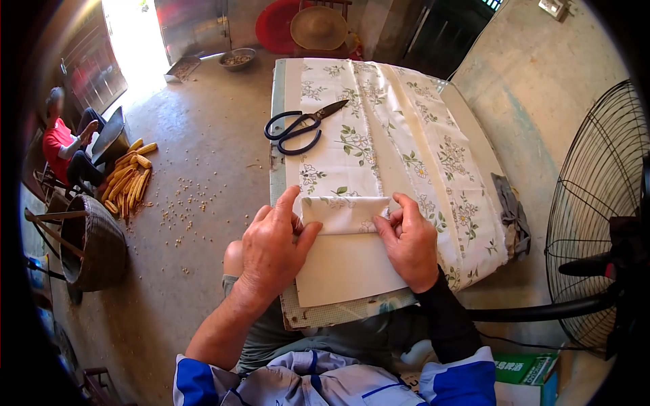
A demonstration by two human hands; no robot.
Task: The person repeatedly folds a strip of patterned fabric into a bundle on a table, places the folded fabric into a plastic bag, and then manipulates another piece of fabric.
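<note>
Blue-and-grey shirt (318, 375) nearest. Left hand (271, 247) and right hand (412, 245), thumbs and fingers drawn close, grip opposite ends of folded floral cloth (345, 215) — thin, white, leaf-printed — near end of tabletop (278, 177). Black-looped scissors (313, 120) lie beyond.

Mostly hidden: left hand's (272, 245) curled fingers | washed out: doorway (135, 51) | unclear: woven basket's (103, 249) contents | cut off right: electric fan (613, 254)

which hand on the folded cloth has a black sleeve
The right hand: a black sleeve reaches down to it, while the left hand has a bare forearm.
</note>
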